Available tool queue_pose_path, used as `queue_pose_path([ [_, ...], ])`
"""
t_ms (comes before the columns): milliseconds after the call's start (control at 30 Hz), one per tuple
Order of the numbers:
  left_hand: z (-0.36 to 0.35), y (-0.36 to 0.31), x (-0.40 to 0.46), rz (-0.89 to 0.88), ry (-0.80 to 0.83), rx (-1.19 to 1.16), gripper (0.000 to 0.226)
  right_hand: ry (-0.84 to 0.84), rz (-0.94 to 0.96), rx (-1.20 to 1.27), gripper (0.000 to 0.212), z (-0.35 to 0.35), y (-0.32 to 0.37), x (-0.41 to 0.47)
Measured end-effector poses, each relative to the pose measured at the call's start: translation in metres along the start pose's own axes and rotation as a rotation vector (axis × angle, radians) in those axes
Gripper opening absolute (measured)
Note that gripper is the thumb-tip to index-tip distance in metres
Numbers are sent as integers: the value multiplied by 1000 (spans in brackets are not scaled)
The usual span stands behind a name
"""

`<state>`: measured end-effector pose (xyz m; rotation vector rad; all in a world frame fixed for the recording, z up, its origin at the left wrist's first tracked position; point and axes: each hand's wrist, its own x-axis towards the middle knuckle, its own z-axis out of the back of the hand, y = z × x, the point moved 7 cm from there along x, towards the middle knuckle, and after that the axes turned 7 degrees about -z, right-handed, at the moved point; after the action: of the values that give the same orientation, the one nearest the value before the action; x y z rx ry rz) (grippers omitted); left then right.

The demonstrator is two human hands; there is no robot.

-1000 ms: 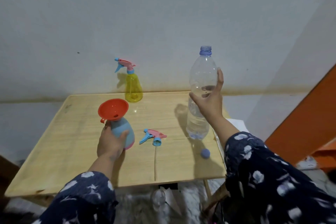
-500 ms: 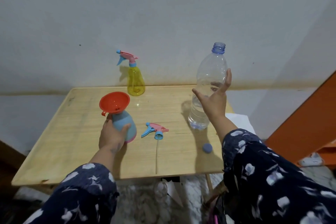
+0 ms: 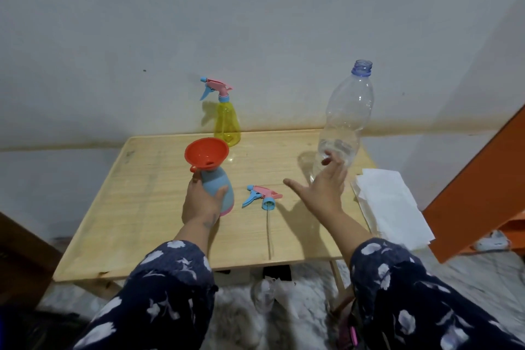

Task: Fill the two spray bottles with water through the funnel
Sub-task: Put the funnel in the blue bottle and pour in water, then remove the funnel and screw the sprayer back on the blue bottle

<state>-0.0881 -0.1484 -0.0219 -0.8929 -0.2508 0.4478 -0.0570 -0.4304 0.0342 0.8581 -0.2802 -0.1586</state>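
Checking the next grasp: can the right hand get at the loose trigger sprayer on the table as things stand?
Probably yes. The right hand is open and holds nothing, and the loose trigger sprayer lies on bare table just to its left. The left hand grips the blue spray bottle, beside that path.

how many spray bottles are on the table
2. The yellow spray bottle stands at the table's far edge with its trigger head on. The blue spray bottle, funnel in its neck, is held by the left hand.

**Both arms out, one grip closed, one spread**

My left grip (image 3: pixel 203 200) curls around something, thumb to the right, forearm reaching forward. My right grip (image 3: pixel 322 189) is spread, fingers straight, thumb out left, holding nothing. Both sleeves show.
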Motion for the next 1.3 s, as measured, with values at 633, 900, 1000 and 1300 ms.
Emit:
queue_pose_path([
  [633, -3, 14, 6, -20, 47, -15, 51, 408, 33, 440, 90, -131, 133, -42],
  [900, 1, 7, 4, -88, 84, -101, 60, 404, -15, 613, 82, -115, 148, -22],
  [1000, 1, 7, 2, -121, 89, -89, 61, 387, -68, 552, 81, -97, 136, -2],
  [1300, -2, 18, 1, -146, 44, -123, 65, 345, -372, 100, 98, -107, 12, 38],
])
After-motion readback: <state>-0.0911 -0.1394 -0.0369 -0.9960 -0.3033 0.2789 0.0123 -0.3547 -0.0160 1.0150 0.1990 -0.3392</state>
